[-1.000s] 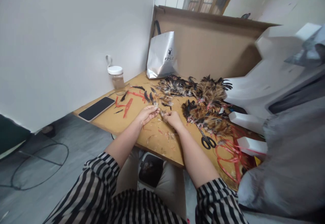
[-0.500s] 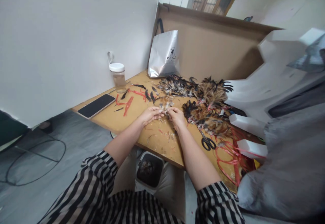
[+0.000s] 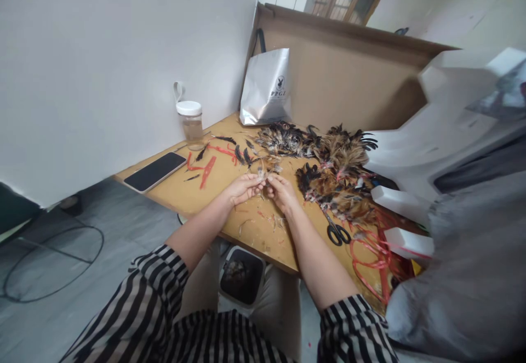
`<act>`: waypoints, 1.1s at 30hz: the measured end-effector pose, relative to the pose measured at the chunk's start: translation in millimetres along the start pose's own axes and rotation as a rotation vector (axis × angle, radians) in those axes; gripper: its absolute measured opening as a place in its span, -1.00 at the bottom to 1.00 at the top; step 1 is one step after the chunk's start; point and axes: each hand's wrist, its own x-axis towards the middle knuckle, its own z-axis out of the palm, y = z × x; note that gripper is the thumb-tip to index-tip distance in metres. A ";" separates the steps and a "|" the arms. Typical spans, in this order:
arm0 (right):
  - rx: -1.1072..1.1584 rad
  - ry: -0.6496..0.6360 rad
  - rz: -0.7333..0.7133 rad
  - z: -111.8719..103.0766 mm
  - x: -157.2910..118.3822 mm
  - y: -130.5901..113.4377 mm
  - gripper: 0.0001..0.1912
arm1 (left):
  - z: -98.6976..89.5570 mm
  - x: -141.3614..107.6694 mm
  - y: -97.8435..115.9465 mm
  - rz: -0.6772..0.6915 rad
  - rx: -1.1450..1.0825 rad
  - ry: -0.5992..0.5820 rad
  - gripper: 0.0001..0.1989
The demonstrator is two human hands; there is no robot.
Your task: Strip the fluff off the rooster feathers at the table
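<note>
Over the wooden table point(image 3: 197, 198), my left hand point(image 3: 245, 188) pinches the base of a small brown feather tuft point(image 3: 269, 164). Opposite it, my right hand point(image 3: 281, 192) is closed on the same tuft, fingertips almost touching those of the left. Exactly how the quills lie between the fingers is too small to tell. To the right are piles of brown and black feathers point(image 3: 347, 201), with black-handled scissors point(image 3: 338, 234) just in front. Several loose dark feathers point(image 3: 242, 156) and red plastic strips point(image 3: 207, 172) lie to the left.
A phone point(image 3: 155, 171) and a lidded jar of liquid point(image 3: 193, 127) stand at the left. A silver bag point(image 3: 265, 86) leans against a cardboard panel point(image 3: 349, 72) behind. Tangled red ribbon point(image 3: 372, 264) lies right; a bin point(image 3: 242, 275) is below the table edge.
Both hands stay together at the tuft. The right fingers have shifted slightly left, closer to the left fingertips, and the tuft's angle has changed a little.
</note>
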 end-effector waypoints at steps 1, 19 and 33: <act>0.023 -0.034 0.009 -0.4 0.0 -0.8 -0.72 | 0.4 -0.8 0.6 -0.009 -0.019 -0.008 -0.89; -0.246 0.159 -0.149 4.6 -1.9 -7.0 -0.68 | 0.9 1.2 -1.2 0.026 0.322 0.115 -0.74; -0.294 0.095 -0.100 6.9 1.0 -1.2 -0.70 | 1.1 2.0 -1.4 0.085 0.421 0.154 -0.78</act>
